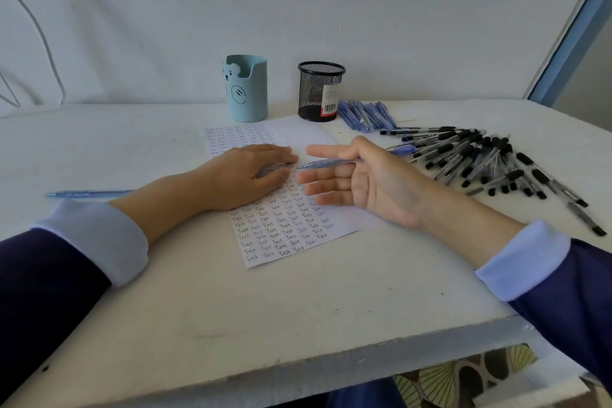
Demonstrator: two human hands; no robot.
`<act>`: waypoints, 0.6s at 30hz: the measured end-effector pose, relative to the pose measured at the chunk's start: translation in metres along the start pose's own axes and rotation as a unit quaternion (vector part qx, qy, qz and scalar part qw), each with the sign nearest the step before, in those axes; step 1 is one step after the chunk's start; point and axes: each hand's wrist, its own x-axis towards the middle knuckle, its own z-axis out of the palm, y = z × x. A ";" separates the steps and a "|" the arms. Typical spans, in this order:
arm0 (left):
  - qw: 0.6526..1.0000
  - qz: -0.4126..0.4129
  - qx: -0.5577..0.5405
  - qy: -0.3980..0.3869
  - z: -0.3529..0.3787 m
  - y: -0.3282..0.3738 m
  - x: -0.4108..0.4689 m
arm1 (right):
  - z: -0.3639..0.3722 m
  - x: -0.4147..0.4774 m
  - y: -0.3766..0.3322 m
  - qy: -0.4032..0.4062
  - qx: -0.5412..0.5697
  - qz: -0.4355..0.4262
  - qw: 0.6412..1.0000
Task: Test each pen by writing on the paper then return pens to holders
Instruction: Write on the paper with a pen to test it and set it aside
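Over paper (284,235), your right grip (364,179) pinches pen (326,163); left grip (245,172) spread flat. Pen likely light, stiff, slick: hold mid-barrel.

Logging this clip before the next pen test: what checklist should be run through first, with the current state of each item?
1. Blue pen held in the right hand: ok, between thumb and index finger.
2. Paper steadied: ok, the left hand lies flat on it.
3. Blank writing space: ok, at the paper's far right corner.
4. Pen tip out: cannot tell.
5. Blue holder and mesh holder upright: ok.
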 end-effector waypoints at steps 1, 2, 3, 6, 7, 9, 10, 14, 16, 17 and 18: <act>1.000 0.000 -0.003 0.002 0.000 0.000 0.000 | 0.000 -0.002 0.001 -0.009 -0.013 -0.006 1.000; 1.000 0.000 -0.003 0.004 0.000 0.000 0.000 | -0.001 -0.004 0.003 -0.009 -0.032 -0.017 0.999; 1.000 0.000 -0.002 0.003 0.001 -0.001 0.000 | 0.000 -0.006 0.004 0.003 -0.059 -0.034 0.998; 1.000 0.002 0.000 0.001 0.001 -0.003 0.001 | 0.005 -0.013 0.010 0.054 -0.185 -0.076 0.978; 1.000 0.002 0.002 0.001 0.001 -0.003 0.001 | 0.008 -0.015 0.012 0.073 -0.236 -0.082 0.965; 1.000 0.001 0.003 0.002 0.001 -0.003 0.001 | 0.015 -0.016 0.015 0.104 -0.306 -0.120 0.939; 1.000 0.001 0.002 0.003 0.001 -0.002 0.001 | 0.016 -0.014 0.017 0.114 -0.332 -0.142 0.926; 1.000 0.000 0.004 0.004 0.000 0.001 0.000 | 0.017 -0.009 0.024 0.144 -0.369 -0.177 0.901; 1.000 0.002 0.006 0.004 0.000 0.001 0.000 | 0.017 -0.008 0.025 0.134 -0.369 -0.180 0.902; 1.000 0.003 0.006 0.004 0.000 0.000 0.000 | 0.017 -0.008 0.025 0.131 -0.371 -0.179 0.901; 1.000 0.004 0.005 0.004 0.000 0.000 0.000 | 0.017 -0.008 0.026 0.130 -0.370 -0.179 0.902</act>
